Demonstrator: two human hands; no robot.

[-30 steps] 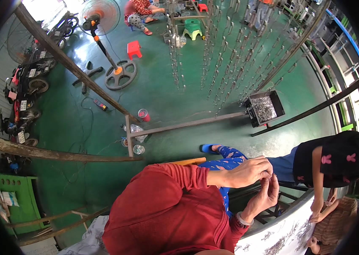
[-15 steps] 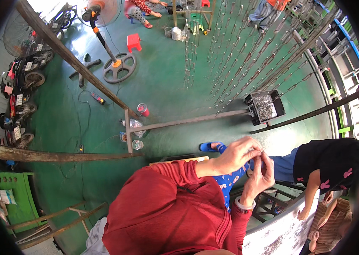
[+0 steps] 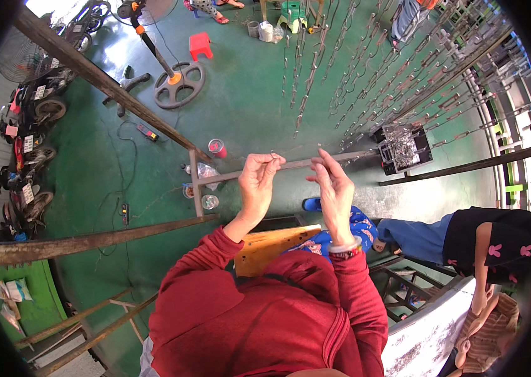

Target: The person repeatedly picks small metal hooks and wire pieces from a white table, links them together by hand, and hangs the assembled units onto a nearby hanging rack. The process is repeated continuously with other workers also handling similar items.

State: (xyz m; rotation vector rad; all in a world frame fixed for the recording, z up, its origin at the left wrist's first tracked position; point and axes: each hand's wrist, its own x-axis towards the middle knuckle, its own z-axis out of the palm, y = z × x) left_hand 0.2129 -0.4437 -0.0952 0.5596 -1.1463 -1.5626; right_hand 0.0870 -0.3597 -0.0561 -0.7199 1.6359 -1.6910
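My left hand (image 3: 257, 188) is raised in front of my chest, its thumb and fingertips pinched together. Something tiny and pale shows at those fingertips, too small to name. A short gap to the right of it, my right hand (image 3: 336, 198) is up with its fingers apart, the index finger stretched out. I see nothing in it that I can name. Beyond both hands, many chains of small metal links (image 3: 366, 88) hang in rows, apart from my fingers.
A black crate (image 3: 397, 166) of small metal pieces stands below the chains. A metal bar (image 3: 231, 176) crosses low ahead. To the right, a person in a black top (image 3: 476, 242) leans over a white-topped table (image 3: 428, 327). A wooden stool (image 3: 271, 245) is close before me; a red cup (image 3: 217, 148) stands farther off.
My hands were together at the right, fingertips touching. Now they are apart and farther left, the left still pinched and the right opened. The hanging chains have shifted in the view.
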